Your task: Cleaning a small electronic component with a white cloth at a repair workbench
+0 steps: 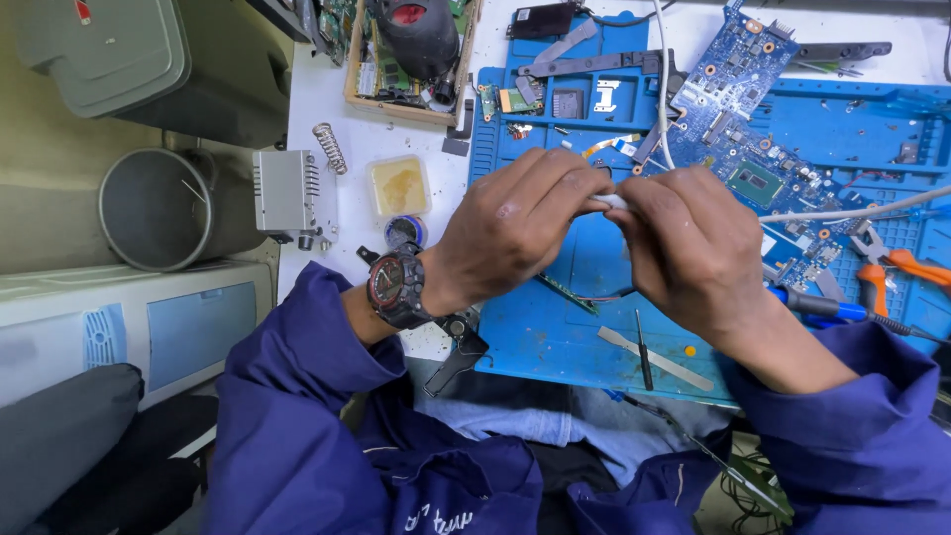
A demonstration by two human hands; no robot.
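Above the blue repair mat [555,347], the left hand [515,228] and right hand [693,248] meet, each grip pinched on a white cable [662,89]. Its end is mostly hidden between the fingers; a blue circuit board [753,149] lies partly covered behind.

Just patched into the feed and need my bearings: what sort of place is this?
Most likely an electronics repair bench. A blue work mat carries a bare circuit board, with pliers and a screwdriver alongside. Both hands, left and right, grip a white cable.
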